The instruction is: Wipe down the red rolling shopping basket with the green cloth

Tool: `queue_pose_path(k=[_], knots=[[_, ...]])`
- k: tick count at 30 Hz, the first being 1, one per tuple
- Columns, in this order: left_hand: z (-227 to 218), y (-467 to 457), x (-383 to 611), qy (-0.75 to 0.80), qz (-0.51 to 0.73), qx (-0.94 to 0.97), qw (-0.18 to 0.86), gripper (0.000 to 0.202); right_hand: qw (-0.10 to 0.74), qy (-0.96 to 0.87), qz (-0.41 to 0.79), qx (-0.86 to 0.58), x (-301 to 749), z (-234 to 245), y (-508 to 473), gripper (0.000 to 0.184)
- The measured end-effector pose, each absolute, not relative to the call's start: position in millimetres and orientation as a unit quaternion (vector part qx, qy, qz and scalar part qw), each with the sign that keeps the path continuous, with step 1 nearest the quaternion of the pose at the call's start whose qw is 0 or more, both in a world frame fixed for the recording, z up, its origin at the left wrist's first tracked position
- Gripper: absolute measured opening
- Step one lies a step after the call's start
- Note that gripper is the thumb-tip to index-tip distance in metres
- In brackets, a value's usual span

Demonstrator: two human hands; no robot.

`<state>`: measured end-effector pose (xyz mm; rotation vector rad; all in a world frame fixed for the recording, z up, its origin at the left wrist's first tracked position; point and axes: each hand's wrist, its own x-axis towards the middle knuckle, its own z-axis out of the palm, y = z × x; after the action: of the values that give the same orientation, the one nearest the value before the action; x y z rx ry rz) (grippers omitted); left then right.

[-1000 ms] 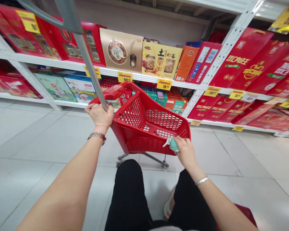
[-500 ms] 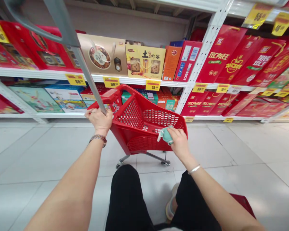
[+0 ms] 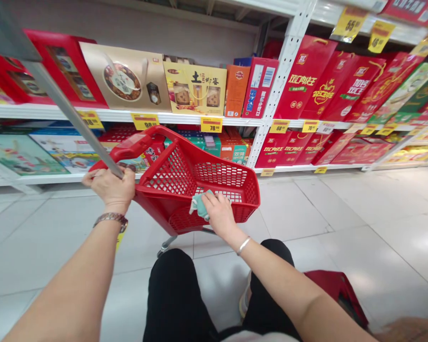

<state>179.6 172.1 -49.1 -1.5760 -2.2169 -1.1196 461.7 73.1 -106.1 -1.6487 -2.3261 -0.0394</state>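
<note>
A red plastic shopping basket on wheels (image 3: 235, 199) stands tilted on the floor in front of my knees. My left hand (image 3: 110, 187) is closed round its grey pull handle (image 3: 71, 118), which rises to the upper left. My right hand (image 3: 217, 213) is closed on a small teal cloth (image 3: 199, 205) and presses it against the basket's near rim. A watch is on my left wrist and a silver bangle on my right.
White shelving (image 3: 271, 90) runs across the back with red, gold and orange gift boxes (image 3: 196, 88) and yellow price tags (image 3: 211, 124). Pale floor tiles (image 3: 342, 228) spread to the right. A second red object (image 3: 338, 289) lies by my right leg.
My right hand with the cloth has slid leftwards along the basket's near rim. The basket and handle have shifted left in view as my head turned right.
</note>
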Motion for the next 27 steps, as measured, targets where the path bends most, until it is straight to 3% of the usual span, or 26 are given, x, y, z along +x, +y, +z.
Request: queue_pose_path(k=[6,14,19,27], knots=[[-50.4,165.3,166.1,-0.759,-0.389,-0.509,0.115,0.026,0.164,-0.768,-0.076,-0.615,546.1,-143.1,60.0,0.062],[-54.2,144.4,176.3,-0.771,-0.384,-0.492,0.127,0.019,0.246,-0.708,-0.124,-0.65,614.1,-156.7,66.2,0.054],[-57.4,137.9,191.6,-0.761,-0.415,-0.483,0.127,0.02,0.318,-0.757,-0.116,-0.558,538.8,-129.9,80.4,0.063],[-58.9,132.1,209.4,-0.751,-0.407,-0.506,0.118,0.026,0.303,-0.857,-0.128,-0.397,372.7,-92.6,89.9,0.039]])
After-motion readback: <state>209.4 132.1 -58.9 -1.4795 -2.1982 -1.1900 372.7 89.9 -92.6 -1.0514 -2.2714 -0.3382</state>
